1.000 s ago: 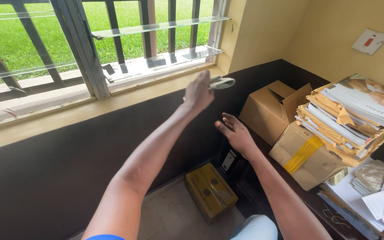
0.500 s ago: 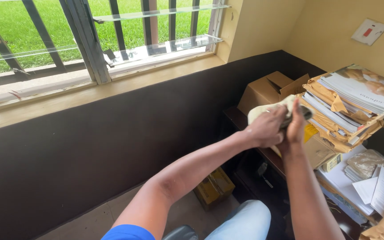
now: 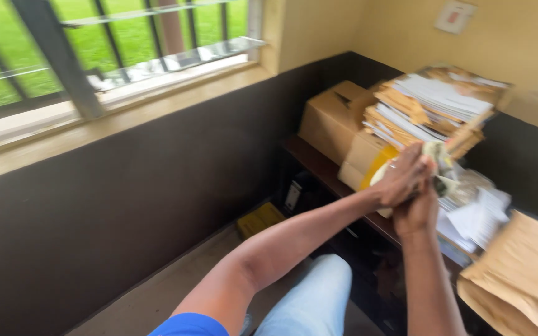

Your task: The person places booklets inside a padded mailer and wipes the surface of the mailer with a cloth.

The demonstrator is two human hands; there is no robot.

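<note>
My left hand (image 3: 401,180) and my right hand (image 3: 420,210) are pressed together in front of me, both closed around a crumpled pale cloth (image 3: 438,163) with a dark patch. The cloth pokes out above my fingers. My hands hover over the edge of a dark desk (image 3: 319,165), just in front of a taped cardboard box (image 3: 361,165) and a tall stack of brown envelopes and papers (image 3: 431,106). The frame is blurred by motion.
An open cardboard box (image 3: 331,115) stands at the desk's back left. Loose white papers (image 3: 477,218) and a brown envelope (image 3: 521,274) lie at the right. A yellow box (image 3: 258,219) sits on the floor under the barred window (image 3: 94,62).
My left hand came down from the window with the cloth and met my right hand. Both hands now hold the cloth further right, and my view has swung to the right.
</note>
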